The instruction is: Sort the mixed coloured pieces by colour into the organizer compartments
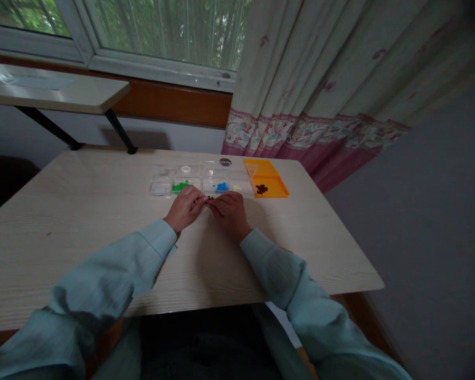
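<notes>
My left hand (pixel 185 207) and my right hand (pixel 231 215) meet above the table, just in front of a clear plastic compartment box (pixel 189 172). Both are closed in a pinch, fingertips almost touching. Between them shows a short cluster of small dark pieces (pixel 210 198), too tiny to name exactly. Inside the box, separate compartments hold small green pieces (pixel 180 187), blue pieces (pixel 221 187) and pale yellow pieces (pixel 237 188). To the right of the box, an orange tray (pixel 275 182) carries a little heap of dark brown pieces (pixel 262 189).
The pale wooden table (pixel 103 211) ends at the wall below a window. A raised shelf (pixel 63 89) on black legs stands at the back left. A curtain (pixel 301 89) hangs behind the right corner. A round hole (pixel 225 162) sits near the back edge.
</notes>
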`<move>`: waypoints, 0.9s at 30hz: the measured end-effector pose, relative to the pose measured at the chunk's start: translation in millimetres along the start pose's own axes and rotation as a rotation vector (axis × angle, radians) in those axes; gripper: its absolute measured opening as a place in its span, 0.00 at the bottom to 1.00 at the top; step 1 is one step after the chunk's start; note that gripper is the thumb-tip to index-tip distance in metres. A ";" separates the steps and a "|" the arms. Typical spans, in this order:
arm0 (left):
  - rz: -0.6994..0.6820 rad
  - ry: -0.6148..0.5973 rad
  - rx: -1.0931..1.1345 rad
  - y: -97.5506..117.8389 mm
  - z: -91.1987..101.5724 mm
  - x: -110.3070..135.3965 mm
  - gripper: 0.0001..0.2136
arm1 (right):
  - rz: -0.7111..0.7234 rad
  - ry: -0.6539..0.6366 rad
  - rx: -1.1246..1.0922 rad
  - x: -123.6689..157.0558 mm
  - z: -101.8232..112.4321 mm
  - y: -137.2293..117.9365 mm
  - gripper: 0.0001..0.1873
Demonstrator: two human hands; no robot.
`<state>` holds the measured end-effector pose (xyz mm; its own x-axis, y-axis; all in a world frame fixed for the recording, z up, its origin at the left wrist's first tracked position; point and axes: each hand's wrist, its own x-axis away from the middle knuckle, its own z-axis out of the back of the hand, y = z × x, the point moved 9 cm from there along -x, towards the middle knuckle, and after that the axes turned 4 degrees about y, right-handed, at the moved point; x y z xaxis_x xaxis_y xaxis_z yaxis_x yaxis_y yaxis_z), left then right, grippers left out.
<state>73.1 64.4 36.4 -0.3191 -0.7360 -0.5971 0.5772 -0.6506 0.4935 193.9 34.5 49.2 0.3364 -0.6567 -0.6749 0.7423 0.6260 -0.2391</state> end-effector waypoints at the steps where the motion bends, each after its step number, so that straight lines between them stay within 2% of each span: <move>1: -0.001 -0.003 -0.003 -0.1 -0.4 0.0 0.14 | 0.002 -0.004 0.002 -0.1 -0.1 0.0 0.10; 10: 0.000 -0.015 -0.022 -0.5 -1.4 0.3 0.16 | -0.001 -0.034 0.006 -0.2 0.0 -2.3 0.10; 13: 0.034 0.018 -0.058 -6.5 1.2 1.0 0.15 | -0.037 -0.017 0.019 -2.3 3.0 6.9 0.10; 15: 0.067 0.043 -0.068 -11.3 3.4 1.5 0.14 | -0.076 0.017 0.039 -4.5 10.3 23.9 0.11; 17: 0.089 0.050 -0.064 -14.4 3.9 2.0 0.14 | -0.148 0.060 0.082 -5.3 22.7 52.2 0.12; 20: 0.101 0.040 -0.061 -15.4 2.5 2.3 0.13 | -0.358 0.163 0.189 2.2 51.0 109.8 0.14; 23: 0.093 0.038 -0.063 -13.5 1.9 2.3 0.13 | -0.520 0.182 0.252 16.2 68.8 153.3 0.16; 27: 0.087 0.032 -0.067 -11.4 2.0 1.8 0.13 | -0.627 0.160 0.338 29.7 73.9 172.6 0.16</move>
<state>64.4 70.0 31.0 -0.2419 -0.7817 -0.5748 0.6511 -0.5700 0.5012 374.9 92.0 39.5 -0.2809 -0.7634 -0.5817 0.9145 -0.0290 -0.4035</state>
